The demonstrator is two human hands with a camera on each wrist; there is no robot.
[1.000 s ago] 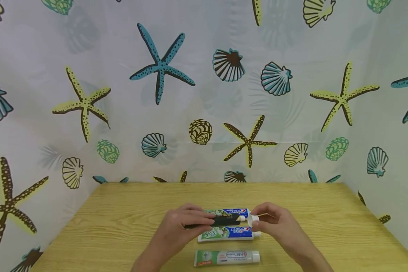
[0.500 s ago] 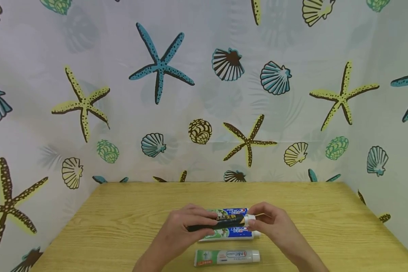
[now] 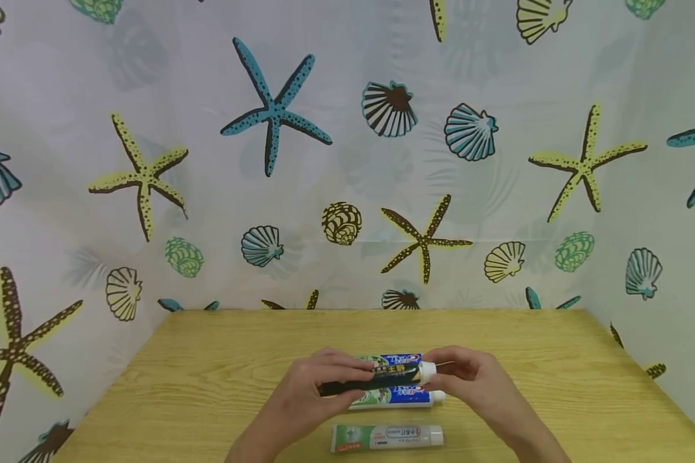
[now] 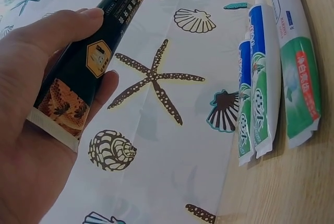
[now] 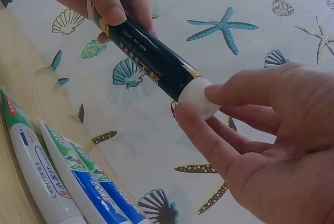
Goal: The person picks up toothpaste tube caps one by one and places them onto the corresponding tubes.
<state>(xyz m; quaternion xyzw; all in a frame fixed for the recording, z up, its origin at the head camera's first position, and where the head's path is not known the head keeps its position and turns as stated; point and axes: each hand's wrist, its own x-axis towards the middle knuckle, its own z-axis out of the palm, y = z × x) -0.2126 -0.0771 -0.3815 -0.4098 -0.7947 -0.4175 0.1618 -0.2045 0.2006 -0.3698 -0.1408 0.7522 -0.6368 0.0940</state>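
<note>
A black toothpaste tube [image 3: 396, 376] with gold print is held level by my left hand [image 3: 309, 386], thumb on one face and fingers behind it. In the left wrist view its flat crimped end [image 4: 55, 127] lies toward my palm. The white cap [image 5: 199, 97] sits on the tube's shoulder, and my right hand [image 3: 477, 379] pinches it between thumb and fingertips. Behind and below the black tube, two blue and green toothpaste tubes [image 3: 405, 399] lie side by side on the table, partly covered by it in the head view.
A white and green toothpaste tube [image 3: 390, 438] lies nearer the front of the wooden table [image 3: 208, 360], its cap toward the right. A white curtain [image 3: 336, 161] printed with starfish and shells stands behind the table and along both sides.
A second ago the cap was apart from the black tube's nozzle, held in the right hand. It has moved left onto the nozzle, and the tube's printed face has turned more into view.
</note>
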